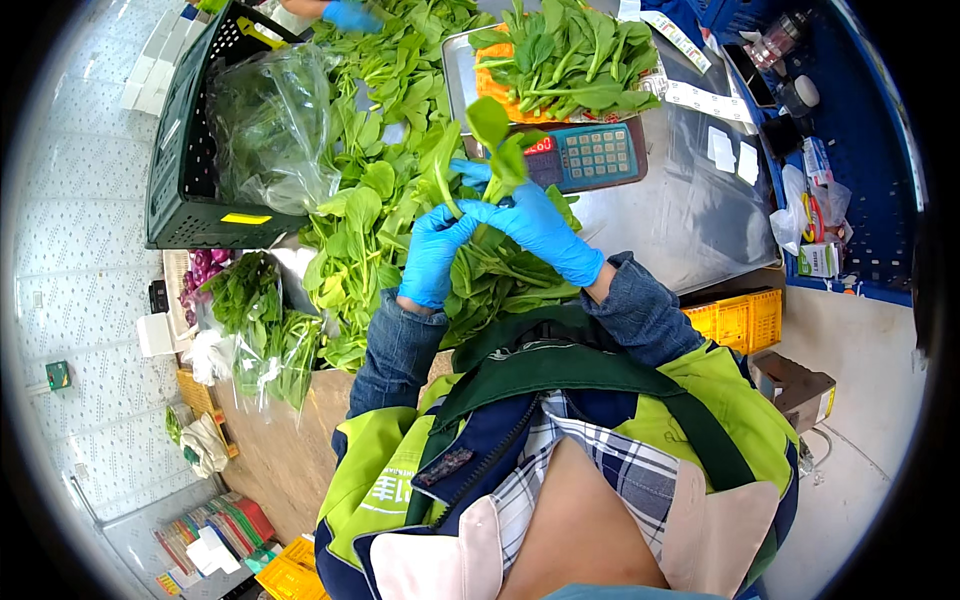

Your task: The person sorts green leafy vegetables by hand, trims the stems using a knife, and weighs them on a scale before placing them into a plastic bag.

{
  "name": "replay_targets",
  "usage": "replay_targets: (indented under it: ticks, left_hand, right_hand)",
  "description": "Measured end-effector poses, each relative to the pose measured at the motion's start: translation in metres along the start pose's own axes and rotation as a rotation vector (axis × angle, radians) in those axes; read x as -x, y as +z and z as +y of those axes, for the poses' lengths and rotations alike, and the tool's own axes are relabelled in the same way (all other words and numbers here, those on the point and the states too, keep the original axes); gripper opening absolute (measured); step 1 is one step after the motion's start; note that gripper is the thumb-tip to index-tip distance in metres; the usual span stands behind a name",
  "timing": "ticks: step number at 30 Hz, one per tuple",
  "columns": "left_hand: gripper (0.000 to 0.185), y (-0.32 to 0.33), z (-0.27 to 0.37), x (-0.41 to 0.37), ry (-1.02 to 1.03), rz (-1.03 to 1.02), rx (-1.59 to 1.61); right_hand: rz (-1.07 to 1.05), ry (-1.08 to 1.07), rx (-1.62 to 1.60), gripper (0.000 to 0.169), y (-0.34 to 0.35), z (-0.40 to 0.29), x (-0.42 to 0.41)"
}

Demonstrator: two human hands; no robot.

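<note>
My left hand (435, 255), in a blue glove, pinches the stem of a leafy green (444, 176). My right hand (544, 229), gloved alike, is closed around upright leafy green stalks (504, 161). The two hands meet at the fingertips. Below and around them spreads a heap of loose leafy greens (360, 247) on the metal table. Just beyond my right hand sits a digital scale's keypad panel (596, 154) with a lit display. On the scale's metal pan (459, 71) a pile of greens (577, 60) rests over an orange cloth (495, 71).
A dark green plastic crate (225, 221) at left holds a clear bag of greens (270, 127). Bagged greens (262, 322) lie nearer me. Another person's blue-gloved hand (352, 15) is at the far edge. Label strips (709, 105), a phone (748, 75) and scissors (812, 217) are at right.
</note>
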State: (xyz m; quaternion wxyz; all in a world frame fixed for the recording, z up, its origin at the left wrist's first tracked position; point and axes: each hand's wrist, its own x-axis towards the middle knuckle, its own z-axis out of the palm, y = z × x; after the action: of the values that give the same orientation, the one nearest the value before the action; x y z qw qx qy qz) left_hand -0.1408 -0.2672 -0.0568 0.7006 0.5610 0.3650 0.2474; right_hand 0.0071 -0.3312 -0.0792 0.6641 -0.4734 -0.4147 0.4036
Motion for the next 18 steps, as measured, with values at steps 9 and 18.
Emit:
replay_targets:
  ticks: [9,18]
  left_hand:
    - [0.007,0.009,-0.001,0.005,0.181,0.306,-0.04]
    - [0.043,-0.071,-0.011,0.022,-0.134,0.23,0.002]
  right_hand:
    - [0.119,0.247,-0.247,0.027,0.002,0.006,0.009]
    - [0.1,0.287,-0.257,0.031,-0.014,-0.009,0.011]
